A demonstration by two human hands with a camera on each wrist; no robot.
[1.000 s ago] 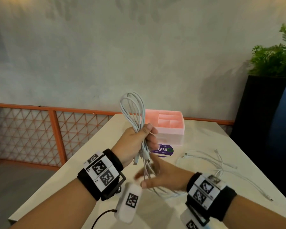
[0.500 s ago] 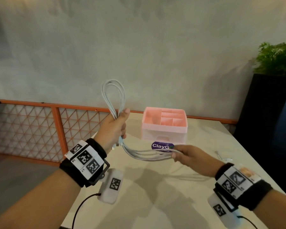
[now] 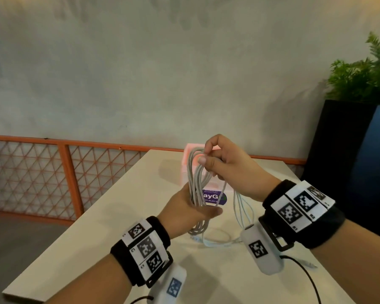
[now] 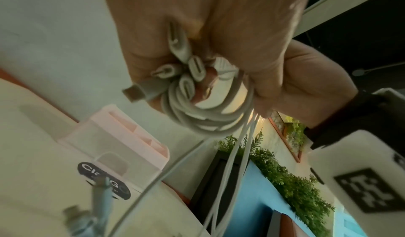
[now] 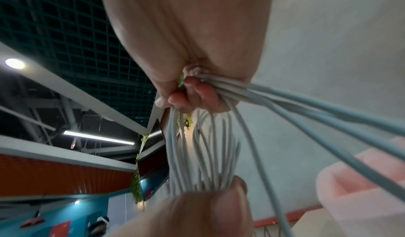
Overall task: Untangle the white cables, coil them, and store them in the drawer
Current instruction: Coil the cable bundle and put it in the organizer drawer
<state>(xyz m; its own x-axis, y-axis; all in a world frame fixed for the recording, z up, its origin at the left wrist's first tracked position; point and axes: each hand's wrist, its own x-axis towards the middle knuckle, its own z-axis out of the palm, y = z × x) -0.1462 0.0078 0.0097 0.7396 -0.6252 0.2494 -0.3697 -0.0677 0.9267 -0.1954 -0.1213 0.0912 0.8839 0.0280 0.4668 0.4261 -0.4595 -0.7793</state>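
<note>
A bundle of looped white cables [image 3: 198,178] stands upright in front of me, above the table. My left hand [image 3: 198,209] grips its lower part, and several connector plugs [image 4: 188,67] stick out of that fist. My right hand [image 3: 206,156] pinches the top of the loops [image 5: 210,85] between thumb and fingers. Loose strands [image 3: 239,207] trail from the bundle down to the table. Behind the hands stands the pink organizer [image 3: 185,163] with its clear front drawer [image 4: 105,147], mostly hidden in the head view.
A purple sticker [image 3: 214,197] lies on the beige table [image 3: 119,216] before the organizer. More white cable [image 3: 217,241] lies on the table under the hands. An orange railing [image 3: 68,172] runs along the left, and a dark planter [image 3: 342,150] stands at the right.
My right hand has left its outstretched pull at the right and risen to the top of the loops. My left hand has dropped to the centre, and the strands are gathered into another loop.
</note>
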